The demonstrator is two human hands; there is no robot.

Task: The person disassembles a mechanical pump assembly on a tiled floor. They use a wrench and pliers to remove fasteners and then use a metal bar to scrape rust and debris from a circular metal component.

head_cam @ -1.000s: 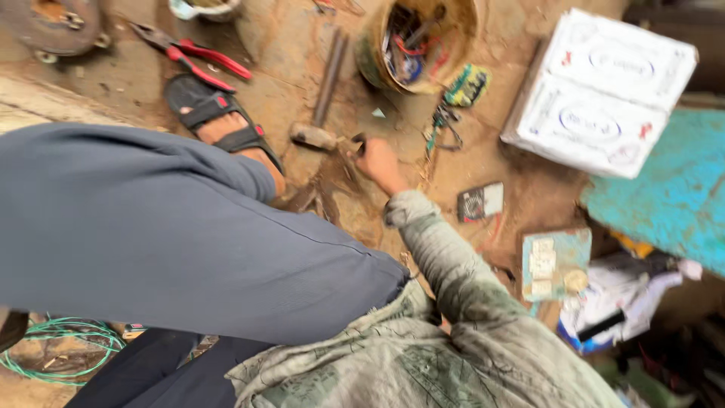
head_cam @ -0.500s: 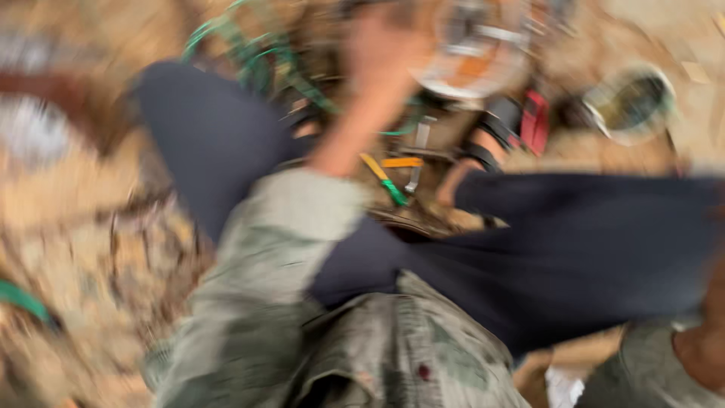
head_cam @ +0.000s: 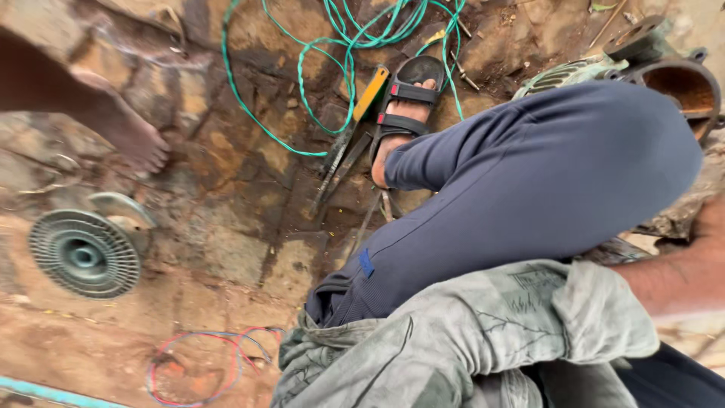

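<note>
The bent leg in smooth navy fabric trousers (head_cam: pixel 529 189) fills the centre and right of the frame and hides the ground behind it. Below it lies the rolled, creased grey-green cloth sleeve (head_cam: pixel 483 332). One rusty round metal motor housing (head_cam: pixel 676 79) sits at the upper right, partly behind the knee. One ribbed grey-green fan cover (head_cam: pixel 83 253) lies at the left on the rough brown stone ground (head_cam: pixel 226 196). One tangled green wire (head_cam: pixel 332 45) loops across the top; one black strapped sandal (head_cam: pixel 408 98) is beside it. One hand (head_cam: pixel 710 227) shows at the right edge, touching the corroded casing; its grip cannot be told. The other hand is out of frame.
</note>
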